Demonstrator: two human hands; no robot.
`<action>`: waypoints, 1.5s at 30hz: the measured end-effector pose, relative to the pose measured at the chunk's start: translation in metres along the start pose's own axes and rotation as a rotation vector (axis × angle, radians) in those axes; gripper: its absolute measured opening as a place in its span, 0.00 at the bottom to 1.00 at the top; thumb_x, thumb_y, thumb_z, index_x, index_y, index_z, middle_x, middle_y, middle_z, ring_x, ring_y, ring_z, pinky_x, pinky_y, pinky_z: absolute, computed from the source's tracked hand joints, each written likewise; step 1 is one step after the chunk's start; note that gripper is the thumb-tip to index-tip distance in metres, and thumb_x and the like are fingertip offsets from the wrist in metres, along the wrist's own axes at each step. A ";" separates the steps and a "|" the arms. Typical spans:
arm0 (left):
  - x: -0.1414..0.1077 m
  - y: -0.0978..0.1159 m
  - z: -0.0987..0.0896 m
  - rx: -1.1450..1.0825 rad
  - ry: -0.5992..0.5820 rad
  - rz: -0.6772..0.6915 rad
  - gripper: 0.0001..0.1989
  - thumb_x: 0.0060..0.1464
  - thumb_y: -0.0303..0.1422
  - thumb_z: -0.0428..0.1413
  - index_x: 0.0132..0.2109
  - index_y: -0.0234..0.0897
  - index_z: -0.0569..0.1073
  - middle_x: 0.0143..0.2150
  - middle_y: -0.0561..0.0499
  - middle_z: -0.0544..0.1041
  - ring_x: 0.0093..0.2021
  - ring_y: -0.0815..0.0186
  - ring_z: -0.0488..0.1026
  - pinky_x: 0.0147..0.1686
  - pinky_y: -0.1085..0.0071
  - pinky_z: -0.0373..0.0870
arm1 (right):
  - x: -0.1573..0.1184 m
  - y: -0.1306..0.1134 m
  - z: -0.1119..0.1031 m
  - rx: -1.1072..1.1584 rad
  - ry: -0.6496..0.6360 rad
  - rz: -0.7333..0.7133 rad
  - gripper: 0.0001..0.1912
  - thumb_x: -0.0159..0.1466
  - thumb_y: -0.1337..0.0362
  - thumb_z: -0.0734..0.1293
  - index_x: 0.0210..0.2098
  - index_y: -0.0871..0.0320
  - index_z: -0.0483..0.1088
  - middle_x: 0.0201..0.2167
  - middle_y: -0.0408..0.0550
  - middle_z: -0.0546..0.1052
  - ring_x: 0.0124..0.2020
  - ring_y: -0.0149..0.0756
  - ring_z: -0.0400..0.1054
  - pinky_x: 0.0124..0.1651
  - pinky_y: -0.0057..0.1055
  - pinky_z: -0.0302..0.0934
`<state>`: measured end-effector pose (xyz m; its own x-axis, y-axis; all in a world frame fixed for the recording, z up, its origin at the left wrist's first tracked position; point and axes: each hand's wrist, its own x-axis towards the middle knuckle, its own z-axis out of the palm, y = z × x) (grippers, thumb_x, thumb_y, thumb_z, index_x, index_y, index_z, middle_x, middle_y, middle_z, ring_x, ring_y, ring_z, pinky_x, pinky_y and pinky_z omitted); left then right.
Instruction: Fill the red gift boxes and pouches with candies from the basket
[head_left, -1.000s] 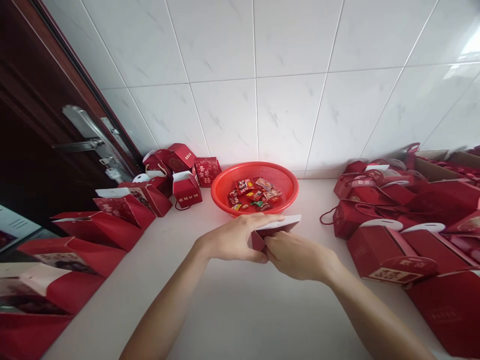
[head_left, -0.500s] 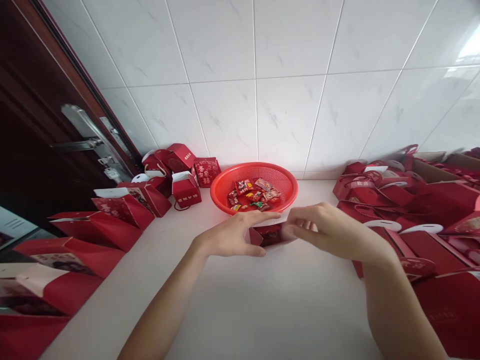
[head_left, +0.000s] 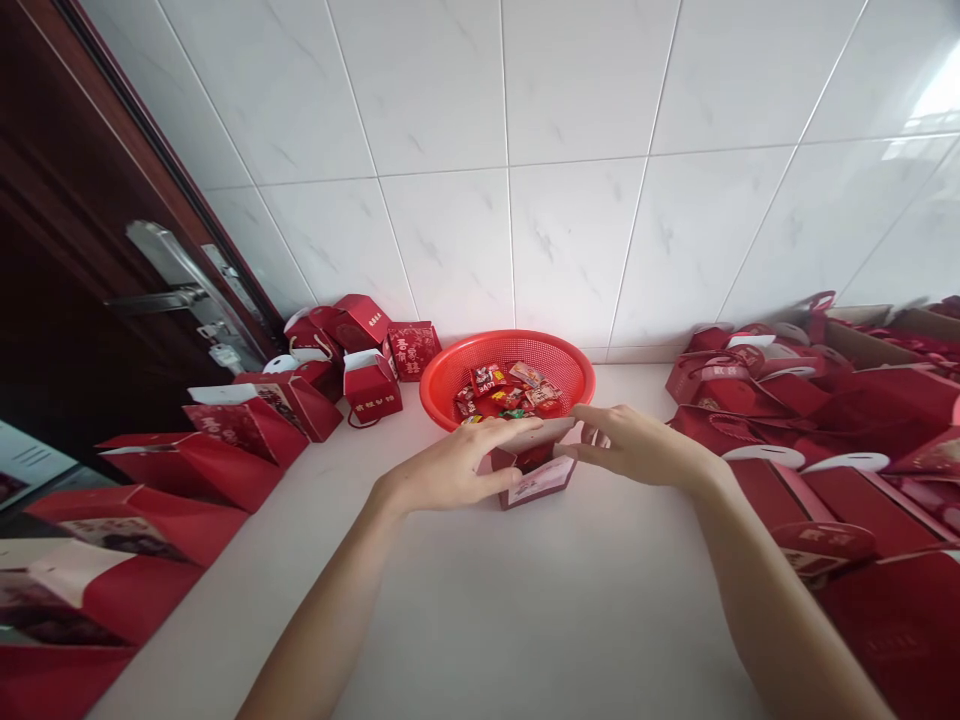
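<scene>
A small red paper candy box (head_left: 538,487) stands on the white table with its top open. A pale label shows on its near side, and red contents show dimly inside. My left hand (head_left: 454,468) grips the box's left side, fingers along the far flap and thumb at the near edge. From the right, my right hand (head_left: 637,447) takes hold of its upper edge between thumb and fingers. Just behind is a red plastic basket (head_left: 442,370) containing several wrapped candies (head_left: 525,390), its front rim partly covered by my hands and the box.
Red gift boxes (head_left: 240,425) line the left side, with more beside the basket (head_left: 373,385). Many folded red boxes (head_left: 855,400) are heaped on the right. White wall tiles (head_left: 450,250) rise behind the table (head_left: 480,620); a dark door (head_left: 67,250) is at the left.
The box has tipped toward me, so its labelled near side and raised far flap now show. My right hand has moved slightly left and its blur is gone.
</scene>
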<state>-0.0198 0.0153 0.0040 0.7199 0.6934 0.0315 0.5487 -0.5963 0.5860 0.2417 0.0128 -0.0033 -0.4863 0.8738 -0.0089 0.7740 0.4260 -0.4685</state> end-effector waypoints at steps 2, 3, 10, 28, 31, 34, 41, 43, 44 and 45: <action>-0.001 -0.002 0.000 0.039 0.018 -0.070 0.35 0.59 0.45 0.60 0.71 0.52 0.60 0.69 0.51 0.68 0.67 0.51 0.66 0.64 0.57 0.65 | 0.002 0.004 0.002 0.046 0.004 -0.024 0.14 0.71 0.51 0.59 0.41 0.55 0.66 0.34 0.50 0.81 0.33 0.42 0.74 0.35 0.34 0.61; -0.001 -0.003 0.000 0.050 0.026 -0.096 0.37 0.58 0.47 0.61 0.71 0.52 0.61 0.68 0.50 0.69 0.67 0.50 0.66 0.63 0.57 0.66 | 0.003 0.005 0.002 0.063 0.006 -0.035 0.14 0.71 0.51 0.59 0.40 0.55 0.66 0.33 0.50 0.81 0.33 0.42 0.73 0.35 0.34 0.61; 0.002 -0.017 0.002 0.036 0.168 -0.053 0.30 0.63 0.42 0.56 0.70 0.52 0.62 0.70 0.52 0.67 0.68 0.54 0.65 0.63 0.60 0.67 | 0.006 0.005 0.000 0.144 -0.020 -0.076 0.13 0.68 0.52 0.63 0.38 0.56 0.66 0.36 0.52 0.80 0.35 0.41 0.73 0.37 0.35 0.65; 0.003 -0.013 0.002 -0.381 0.622 0.035 0.25 0.56 0.41 0.64 0.59 0.37 0.76 0.58 0.41 0.78 0.52 0.54 0.79 0.48 0.63 0.79 | 0.014 0.003 0.003 0.820 0.072 -0.288 0.22 0.64 0.46 0.70 0.41 0.61 0.74 0.40 0.51 0.80 0.44 0.42 0.74 0.47 0.39 0.69; 0.002 -0.008 0.002 -0.414 0.621 0.027 0.26 0.55 0.41 0.64 0.59 0.37 0.75 0.58 0.40 0.79 0.54 0.52 0.78 0.49 0.62 0.79 | 0.014 0.001 0.004 0.839 0.130 -0.265 0.20 0.62 0.47 0.72 0.37 0.59 0.75 0.35 0.50 0.80 0.41 0.44 0.74 0.45 0.40 0.70; 0.002 -0.005 0.000 -0.433 0.610 0.015 0.26 0.55 0.41 0.65 0.59 0.37 0.75 0.58 0.41 0.79 0.55 0.51 0.77 0.50 0.61 0.79 | 0.013 0.000 0.004 0.845 0.175 -0.256 0.19 0.62 0.48 0.73 0.34 0.58 0.75 0.31 0.48 0.79 0.39 0.44 0.74 0.43 0.40 0.71; 0.000 -0.003 -0.002 -0.484 0.513 -0.005 0.28 0.55 0.44 0.65 0.60 0.40 0.74 0.60 0.43 0.77 0.51 0.54 0.80 0.47 0.63 0.80 | 0.011 0.000 0.003 0.864 0.223 -0.238 0.19 0.60 0.47 0.74 0.34 0.58 0.76 0.31 0.48 0.79 0.38 0.44 0.74 0.42 0.39 0.71; 0.000 -0.002 -0.002 -0.493 0.470 0.012 0.26 0.55 0.43 0.65 0.59 0.41 0.75 0.58 0.45 0.79 0.50 0.55 0.80 0.45 0.65 0.80 | 0.010 -0.001 0.003 0.875 0.224 -0.235 0.18 0.60 0.47 0.74 0.33 0.58 0.76 0.31 0.49 0.80 0.37 0.43 0.75 0.42 0.39 0.71; 0.000 0.000 -0.002 -0.489 0.464 0.020 0.25 0.55 0.43 0.65 0.58 0.41 0.76 0.56 0.46 0.80 0.49 0.56 0.80 0.45 0.66 0.80 | 0.010 -0.001 0.003 0.881 0.223 -0.236 0.18 0.60 0.48 0.74 0.33 0.58 0.76 0.31 0.49 0.80 0.37 0.43 0.75 0.42 0.39 0.71; 0.000 0.000 -0.002 -0.481 0.468 0.025 0.23 0.55 0.42 0.65 0.56 0.40 0.77 0.54 0.46 0.81 0.48 0.57 0.81 0.45 0.67 0.80 | 0.010 -0.002 0.003 0.888 0.221 -0.239 0.18 0.61 0.48 0.73 0.33 0.58 0.76 0.32 0.49 0.80 0.37 0.43 0.75 0.42 0.39 0.71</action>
<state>-0.0208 0.0155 0.0059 0.4098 0.8489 0.3338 0.2056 -0.4425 0.8729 0.2342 0.0199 -0.0050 -0.4342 0.8497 0.2991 0.0276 0.3444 -0.9384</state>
